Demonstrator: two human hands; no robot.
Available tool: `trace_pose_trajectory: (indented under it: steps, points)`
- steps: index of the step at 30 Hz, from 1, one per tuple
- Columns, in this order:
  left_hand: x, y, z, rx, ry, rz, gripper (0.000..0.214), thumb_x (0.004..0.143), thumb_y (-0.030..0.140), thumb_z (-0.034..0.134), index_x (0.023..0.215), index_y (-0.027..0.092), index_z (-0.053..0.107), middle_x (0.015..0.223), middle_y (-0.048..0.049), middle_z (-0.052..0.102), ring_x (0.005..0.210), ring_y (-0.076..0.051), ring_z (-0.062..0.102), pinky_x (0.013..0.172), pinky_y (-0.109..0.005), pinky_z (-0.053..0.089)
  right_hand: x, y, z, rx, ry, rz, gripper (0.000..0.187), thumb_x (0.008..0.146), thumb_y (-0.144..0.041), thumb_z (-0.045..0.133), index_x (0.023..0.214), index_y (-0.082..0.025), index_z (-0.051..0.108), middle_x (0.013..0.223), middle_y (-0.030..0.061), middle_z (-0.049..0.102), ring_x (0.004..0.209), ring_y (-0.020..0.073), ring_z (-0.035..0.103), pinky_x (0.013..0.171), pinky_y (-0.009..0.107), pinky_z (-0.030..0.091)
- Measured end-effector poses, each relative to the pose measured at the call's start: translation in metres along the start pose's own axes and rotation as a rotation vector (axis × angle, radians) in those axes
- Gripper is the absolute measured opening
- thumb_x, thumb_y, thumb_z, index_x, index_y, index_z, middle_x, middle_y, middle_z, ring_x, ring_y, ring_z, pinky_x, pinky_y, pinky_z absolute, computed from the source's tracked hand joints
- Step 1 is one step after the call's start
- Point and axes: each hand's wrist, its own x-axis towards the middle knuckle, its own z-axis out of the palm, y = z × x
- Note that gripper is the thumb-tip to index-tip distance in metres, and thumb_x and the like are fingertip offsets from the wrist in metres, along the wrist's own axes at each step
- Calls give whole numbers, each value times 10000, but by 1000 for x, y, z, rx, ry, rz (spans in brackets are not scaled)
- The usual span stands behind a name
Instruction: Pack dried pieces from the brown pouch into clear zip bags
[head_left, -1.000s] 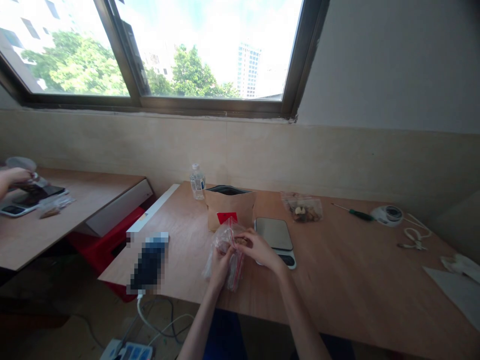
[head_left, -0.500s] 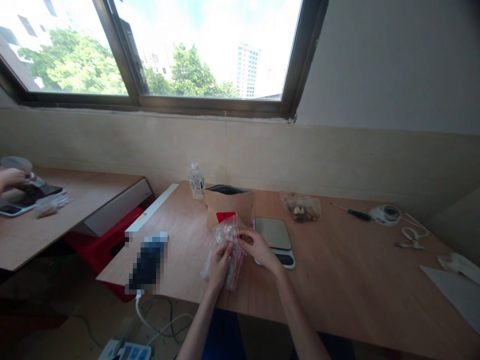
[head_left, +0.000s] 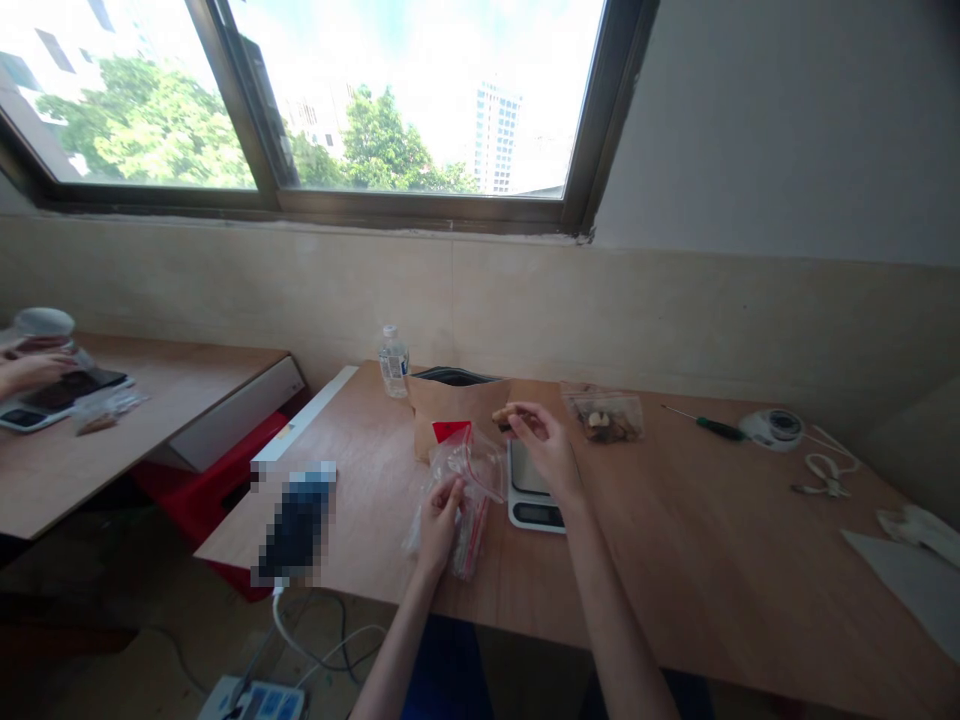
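Observation:
My left hand [head_left: 441,525] pinches a clear zip bag [head_left: 480,465] with a red seal line, its mouth lying toward the right. More clear zip bags [head_left: 469,540] are bunched beneath that hand. Above the kitchen scale [head_left: 531,515], my right hand [head_left: 546,445] grips a small brown piece [head_left: 504,416] between its fingertips; its kind is hard to make out. The hand partly covers the scale's plate. Just behind the bags stands an opened brown paper pouch [head_left: 457,400] with a red patch.
A zip bag of brown pieces [head_left: 604,415] lies at the back, with a screwdriver [head_left: 712,428] and a white camera-like device [head_left: 772,430] farther right. A water bottle [head_left: 393,362] stands by the pouch. At the left table, another person's hand [head_left: 34,370] works near a scale.
My right hand has left the zip bag and moved up and to the right, now with the brown piece in its fingers. My left hand stays on the bag.

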Motion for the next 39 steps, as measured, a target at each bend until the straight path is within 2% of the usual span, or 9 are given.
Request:
trace_pose_trajectory:
  steps: [4, 8, 13, 20, 23, 28, 33, 37, 39]
  points:
    - [0, 1, 1, 5, -8, -14, 356, 731, 471, 638, 830, 131, 674, 591, 15, 545, 563, -108, 467, 551, -215, 373, 36, -35, 20, -168, 41, -305, 235, 817, -390, 608, 968, -213, 639, 958, 58, 671, 890, 170, 626, 811, 316, 505]
    - [-1, 5, 2, 4, -16, -11, 359, 726, 473, 643, 836, 134, 677, 590, 17, 545, 550, -104, 452, 543, -213, 367, 62, -38, 48, -375, -41, -507, 191, 861, -340, 564, 985, -224, 652, 1003, 53, 615, 916, 161, 588, 812, 284, 493]
    - [-3, 12, 3, 8, -28, 13, 322, 738, 454, 638, 767, 134, 667, 636, -4, 584, 593, -114, 483, 592, -220, 386, 70, -17, 68, -648, -171, -559, 220, 906, -322, 490, 1029, -238, 653, 972, 47, 598, 963, 183, 545, 883, 312, 458]
    - [-3, 12, 3, 4, -57, -10, 328, 738, 462, 635, 730, 135, 651, 586, 18, 535, 557, -103, 452, 547, -208, 363, 57, -7, 63, -749, -231, -599, 320, 956, -291, 363, 1190, -213, 566, 1172, 68, 587, 1118, 182, 507, 985, 329, 393]
    - [-2, 11, 3, 11, -75, 8, 334, 745, 467, 626, 696, 137, 635, 569, 26, 509, 555, -101, 442, 549, -206, 360, 52, -4, 59, -797, -242, -599, 344, 966, -261, 314, 1192, -189, 563, 1191, 85, 601, 1184, 189, 484, 1015, 358, 358]
    - [-3, 12, 3, 5, -82, -1, 346, 744, 475, 624, 681, 134, 632, 546, 30, 493, 529, -93, 421, 525, -204, 345, 48, -11, 60, -862, -261, -593, 352, 961, -277, 326, 1028, -156, 649, 1078, 108, 641, 1159, 216, 494, 1008, 380, 360]
    - [-2, 11, 4, -23, -57, 4, 330, 733, 447, 652, 818, 130, 679, 606, 8, 574, 547, -98, 463, 548, -208, 374, 29, -18, 46, -745, -78, -560, 343, 948, -269, 331, 1210, -217, 546, 1281, 88, 512, 1212, 213, 433, 1047, 414, 312]
    - [-5, 6, 3, 20, -42, 28, 316, 738, 431, 651, 848, 137, 683, 635, -6, 612, 552, -112, 493, 542, -216, 392, -7, 3, 19, -583, 229, -353, 307, 940, -326, 339, 1115, -207, 562, 1119, 99, 578, 1114, 216, 493, 996, 424, 356]
    - [-7, 3, 3, 104, -60, 87, 269, 750, 413, 640, 812, 156, 691, 649, -17, 636, 588, -138, 534, 573, -235, 415, -25, 18, 6, -523, 235, -145, 333, 904, -410, 419, 1128, -192, 534, 1126, 110, 573, 1084, 225, 514, 959, 418, 391]
